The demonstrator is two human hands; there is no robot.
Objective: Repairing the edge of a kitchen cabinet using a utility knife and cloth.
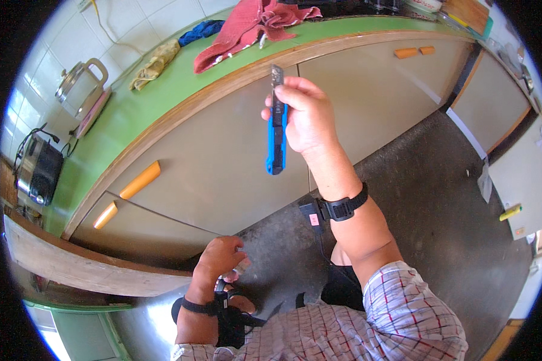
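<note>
My right hand (306,114) is raised in front of the grey-beige cabinet doors (217,132). Its thumb and fingers are closed around a blue and black box cutter (276,135), held nearly upright with a grey metal end pointing up toward the counter edge. Low down on the left, my left hand (218,257) hangs near my knees with its fingers curled. A small pale thing (242,265) shows at those fingertips, too small to name. Black straps circle both my wrists.
A green countertop (126,114) curves along the far side, bearing a red cloth (247,30), a blue cloth (201,31), a yellowish cloth (155,65), a glass kettle (81,87) and a black and silver appliance (39,168). Orange handles (140,179) jut from the cabinet. Below lies dark floor (415,186).
</note>
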